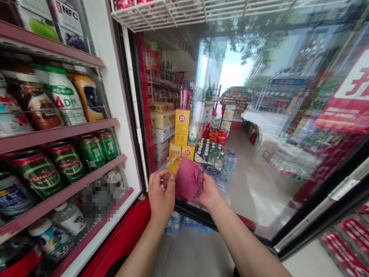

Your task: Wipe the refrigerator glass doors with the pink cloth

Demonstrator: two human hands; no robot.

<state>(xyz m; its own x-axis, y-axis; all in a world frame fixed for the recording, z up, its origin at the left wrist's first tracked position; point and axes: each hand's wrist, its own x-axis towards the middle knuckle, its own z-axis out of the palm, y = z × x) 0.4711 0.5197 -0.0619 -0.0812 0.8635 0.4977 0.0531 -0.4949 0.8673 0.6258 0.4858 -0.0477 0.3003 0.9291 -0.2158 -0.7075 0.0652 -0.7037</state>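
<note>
My left hand [161,194] and my right hand [210,190] are raised together in front of the open glass door [273,127] of a drinks cooler. Between them they hold a folded pink cloth [188,179]. The left hand's fingers pinch the cloth's left edge, where a small yellow piece [174,166] shows against it. The right hand's fingers are closed round the cloth's right side. Both forearms reach up from the bottom of the view.
The cooler's red shelves [54,134] on the left carry green beer cans [92,151], bottles and juice cartons. Behind the glass stand stacked boxes, yellow cartons [182,126] and a crate of bottles [210,154]. Packs of water lie on the floor below.
</note>
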